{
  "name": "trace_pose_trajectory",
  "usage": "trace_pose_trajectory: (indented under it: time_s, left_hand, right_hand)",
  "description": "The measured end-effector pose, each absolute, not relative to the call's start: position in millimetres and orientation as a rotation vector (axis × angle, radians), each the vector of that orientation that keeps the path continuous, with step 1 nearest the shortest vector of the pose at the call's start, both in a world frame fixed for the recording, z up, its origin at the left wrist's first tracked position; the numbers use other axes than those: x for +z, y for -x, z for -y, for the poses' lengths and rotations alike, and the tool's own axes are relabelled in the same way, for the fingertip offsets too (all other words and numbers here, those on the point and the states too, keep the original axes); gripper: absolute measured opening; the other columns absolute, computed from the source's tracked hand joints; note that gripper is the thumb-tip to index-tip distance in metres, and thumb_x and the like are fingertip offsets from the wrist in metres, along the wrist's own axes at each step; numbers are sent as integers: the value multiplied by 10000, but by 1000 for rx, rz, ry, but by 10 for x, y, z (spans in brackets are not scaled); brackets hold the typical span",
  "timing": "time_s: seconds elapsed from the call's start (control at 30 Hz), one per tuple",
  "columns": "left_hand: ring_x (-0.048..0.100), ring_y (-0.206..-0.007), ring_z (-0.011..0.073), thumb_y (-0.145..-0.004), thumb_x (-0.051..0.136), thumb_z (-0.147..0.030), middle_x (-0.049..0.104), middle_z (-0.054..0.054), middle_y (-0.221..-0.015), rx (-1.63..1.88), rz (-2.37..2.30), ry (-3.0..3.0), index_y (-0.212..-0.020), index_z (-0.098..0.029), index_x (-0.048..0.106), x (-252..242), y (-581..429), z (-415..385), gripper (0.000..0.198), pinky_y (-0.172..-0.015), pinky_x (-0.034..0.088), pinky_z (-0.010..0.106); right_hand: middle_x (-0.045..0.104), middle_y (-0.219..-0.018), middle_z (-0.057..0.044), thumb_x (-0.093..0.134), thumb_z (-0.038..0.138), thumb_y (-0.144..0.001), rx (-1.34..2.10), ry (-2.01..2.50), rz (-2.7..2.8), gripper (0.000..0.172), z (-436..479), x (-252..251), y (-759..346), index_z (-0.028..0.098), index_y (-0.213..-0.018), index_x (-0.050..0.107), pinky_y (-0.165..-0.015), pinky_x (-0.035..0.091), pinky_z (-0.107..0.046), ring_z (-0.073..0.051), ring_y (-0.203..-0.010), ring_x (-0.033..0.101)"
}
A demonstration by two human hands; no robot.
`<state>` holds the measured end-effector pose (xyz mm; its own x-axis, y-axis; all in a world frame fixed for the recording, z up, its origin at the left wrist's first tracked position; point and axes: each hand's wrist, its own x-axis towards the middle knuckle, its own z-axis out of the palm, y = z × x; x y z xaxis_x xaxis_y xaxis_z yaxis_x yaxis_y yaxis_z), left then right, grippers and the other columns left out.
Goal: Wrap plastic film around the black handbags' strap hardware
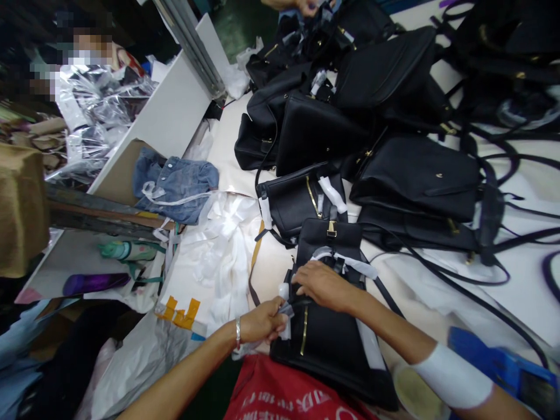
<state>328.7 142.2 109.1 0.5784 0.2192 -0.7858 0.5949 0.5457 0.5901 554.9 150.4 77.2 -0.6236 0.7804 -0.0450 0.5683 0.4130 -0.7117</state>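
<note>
Wrapping seemed in hand, next calling for steady tension: the left hand (262, 322) pinched thin clear plastic film (287, 310), the right hand (322, 286) half-curled, grip unclear, over the rectangular black leather-look bag (330, 335) on the cream-topped table (231, 140).

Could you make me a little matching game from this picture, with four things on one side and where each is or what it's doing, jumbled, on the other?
Things:
1. left hand
2. right hand
3. purple bottle
4. denim garment

Places and states:
A. lying on its side at the picture's left
B. laid over the nearest black bag
C. blue, with a white strip across it
D. pinching thin clear plastic

Right pairs: 1-D, 2-B, 3-A, 4-C
</note>
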Motion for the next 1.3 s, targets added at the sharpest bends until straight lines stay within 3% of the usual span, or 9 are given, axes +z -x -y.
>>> trace_pose_trajectory:
  time_s: [0.17, 0.3, 0.53, 1.0, 1.2, 1.3]
  left_hand:
    - [398, -408, 38, -832, 512, -426, 438, -80, -641, -281, -963, -936, -881, -205, 366, 1064, -3336, -1581, 269, -410, 388, 193]
    - [417, -422, 45, -822, 527, -444, 432, -80, -639, -308, -965, -878, -884, -203, 368, 1094, -3405, -1673, 295, -423, 407, 205]
    - [397, -433, 34, -824, 539, -467, 439, -75, -673, -352, -906, -851, -911, -207, 367, 1157, -3572, -1758, 323, -418, 386, 191]
    - [339, -409, 22, -843, 532, -452, 403, -76, -648, -255, -852, -807, -966, -220, 385, 1107, -3890, -1747, 302, -390, 284, 155]
    - [353, -430, 26, -829, 536, -485, 407, -58, -667, -221, -863, -671, -973, -203, 411, 1180, -3884, -1762, 341, -406, 261, 162]
    - [377, -439, 35, -831, 531, -481, 420, -49, -672, -221, -860, -663, -953, -195, 419, 1186, -3864, -1747, 331, -407, 264, 171]
  right_hand:
    - [621, -938, -103, 535, 341, -866, 817, 1393, 2335, 213, -1479, 822, -5947, 170, -965, 616, -1009, 218, -483, -253, -982, 512]
    - [620, -816, -53, 520, 287, -874, 1016, 1373, 2267, 143, -1402, 804, -6087, 195, -841, 624, -988, 262, -433, -205, -873, 540]
    - [625, -795, -11, 482, 278, -902, 1201, 1146, 2127, 159, -1404, 894, -6097, 211, -843, 613, -951, 305, -363, -167, -824, 534]
    - [635, -796, -23, 484, 232, -884, 1132, 1127, 2080, 142, -1345, 816, -5847, 199, -845, 617, -949, 316, -364, -171, -839, 541]
    - [628, -933, -27, 508, 231, -878, 1032, 1340, 1978, 147, -1288, 768, -6043, 227, -1005, 581, -1035, 225, -423, -182, -954, 524]
    - [616, -885, -27, 504, 203, -872, 1012, 1430, 1950, 99, -1229, 748, -6046, 213, -915, 592, -1021, 243, -423, -186, -932, 520]
